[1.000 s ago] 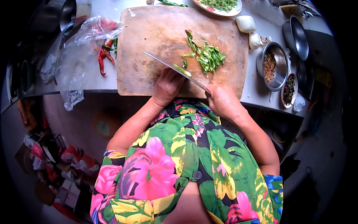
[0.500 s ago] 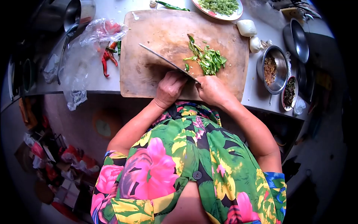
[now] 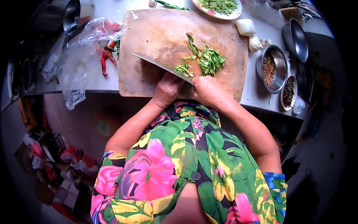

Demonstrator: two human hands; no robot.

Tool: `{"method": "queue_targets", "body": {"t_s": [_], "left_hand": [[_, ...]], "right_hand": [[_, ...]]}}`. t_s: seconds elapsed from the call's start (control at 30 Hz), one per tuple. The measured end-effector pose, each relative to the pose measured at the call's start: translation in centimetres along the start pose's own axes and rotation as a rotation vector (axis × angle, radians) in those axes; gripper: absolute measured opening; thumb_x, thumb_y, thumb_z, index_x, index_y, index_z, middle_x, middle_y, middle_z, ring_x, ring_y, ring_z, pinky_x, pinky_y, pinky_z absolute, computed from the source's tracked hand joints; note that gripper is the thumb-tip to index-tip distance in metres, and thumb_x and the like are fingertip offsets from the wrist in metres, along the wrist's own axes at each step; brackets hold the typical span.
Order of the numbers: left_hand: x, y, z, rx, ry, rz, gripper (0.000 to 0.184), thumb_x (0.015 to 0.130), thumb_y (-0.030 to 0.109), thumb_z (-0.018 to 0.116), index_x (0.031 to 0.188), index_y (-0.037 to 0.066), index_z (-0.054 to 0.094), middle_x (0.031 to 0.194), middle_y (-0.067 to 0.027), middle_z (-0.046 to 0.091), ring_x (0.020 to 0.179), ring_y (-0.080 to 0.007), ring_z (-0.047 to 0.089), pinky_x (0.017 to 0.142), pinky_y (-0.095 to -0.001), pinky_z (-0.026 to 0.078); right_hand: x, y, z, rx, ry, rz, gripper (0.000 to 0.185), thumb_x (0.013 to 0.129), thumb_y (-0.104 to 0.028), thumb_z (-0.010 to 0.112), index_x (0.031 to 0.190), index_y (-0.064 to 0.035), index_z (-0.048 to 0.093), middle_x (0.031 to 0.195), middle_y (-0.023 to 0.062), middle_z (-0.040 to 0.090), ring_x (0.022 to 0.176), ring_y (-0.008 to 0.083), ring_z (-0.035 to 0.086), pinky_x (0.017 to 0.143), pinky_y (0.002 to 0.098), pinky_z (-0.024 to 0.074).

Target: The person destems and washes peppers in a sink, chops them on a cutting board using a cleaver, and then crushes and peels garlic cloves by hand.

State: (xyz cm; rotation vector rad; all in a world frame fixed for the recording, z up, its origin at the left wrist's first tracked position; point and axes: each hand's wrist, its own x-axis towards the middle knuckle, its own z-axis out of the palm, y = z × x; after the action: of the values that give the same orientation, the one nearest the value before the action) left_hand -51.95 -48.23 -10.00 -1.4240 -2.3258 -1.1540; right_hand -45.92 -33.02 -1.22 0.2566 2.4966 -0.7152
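So, the step: looks like mid-chop to me, with the greens getting sliced up on the board.
Knife: slants over the board, tip out near the left edge, handle end close to the middle of the front edge.
Right hand: closed snugly around the handle, just in from the front edge.
Left hand: about half curled, tucked right behind the blade. Fingertips are hidden back there, so can't tell if they've got hold of a piece.
Greens: main pile sits between the board's middle and its right edge; a smaller bunch lies just past the blade, on the far side.
Tabletop: red chilies off the board's left edge, a green chili past its back edge, plate by its back right corner, steel bowl off its right edge.
Next cut: I'd say it calls for knuckles guiding the blade, fingertips pulled well back, and short, steady strokes.
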Motion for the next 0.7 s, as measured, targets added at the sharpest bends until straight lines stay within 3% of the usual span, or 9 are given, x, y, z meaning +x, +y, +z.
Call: {"method": "queue_targets", "body": {"t_s": [0.13, 0.23, 0.5, 0.7], "left_hand": [[-0.1, 0.2, 0.1, -0.062, 0.001, -0.006, 0.025, 0.065, 0.001, 0.065, 0.089, 0.005, 0.064, 0.089, -0.0088, 0.059, 0.082, -0.0271, 0.056, 0.071, -0.0334, 0.05], [-0.5, -0.1, 0.1, -0.035, -0.023, 0.005, 0.026, 0.065, 0.001, 0.064, 0.09, 0.004, 0.064, 0.09, -0.0087, 0.059, 0.083, -0.0272, 0.057, 0.071, -0.0332, 0.05], [-0.2, 0.0, 0.0, 0.032, -0.028, 0.042, 0.028, 0.065, 0.002, 0.059, 0.092, 0.005, 0.064, 0.092, -0.0089, 0.059, 0.086, -0.0276, 0.057, 0.075, -0.0348, 0.05], [-0.2, 0.2, 0.3, -0.036, 0.003, -0.015, 0.023, 0.066, 0.001, 0.061, 0.089, 0.003, 0.063, 0.09, -0.0096, 0.06, 0.084, -0.0274, 0.057, 0.071, -0.0341, 0.05]], "right_hand": [[-0.3, 1.6, 0.1, 0.225, 0.115, 0.017, 0.014, 0.071, -0.007, 0.052, 0.074, 0.0017, 0.062, 0.071, 0.0255, 0.059, 0.071, 0.0408, 0.06, 0.067, 0.0477, 0.0474], [-2.5, 1.6, -1.0, 0.169, 0.062, -0.02, 0.011, 0.077, -0.008, 0.051, 0.074, 0.0001, 0.057, 0.07, 0.026, 0.056, 0.071, 0.045, 0.054, 0.061, 0.0493, 0.0422], [-2.3, 1.0, -1.4, 0.047, -0.135, 0.023, 0.012, 0.072, -0.005, 0.05, 0.073, 0.0028, 0.059, 0.07, 0.0275, 0.057, 0.071, 0.0434, 0.058, 0.064, 0.0483, 0.0454], [0.5, 2.5, 0.7, 0.215, -0.03, 0.051, 0.015, 0.077, -0.012, 0.053, 0.079, 0.0014, 0.062, 0.074, 0.0272, 0.058, 0.071, 0.0427, 0.059, 0.061, 0.046, 0.0459]]}}
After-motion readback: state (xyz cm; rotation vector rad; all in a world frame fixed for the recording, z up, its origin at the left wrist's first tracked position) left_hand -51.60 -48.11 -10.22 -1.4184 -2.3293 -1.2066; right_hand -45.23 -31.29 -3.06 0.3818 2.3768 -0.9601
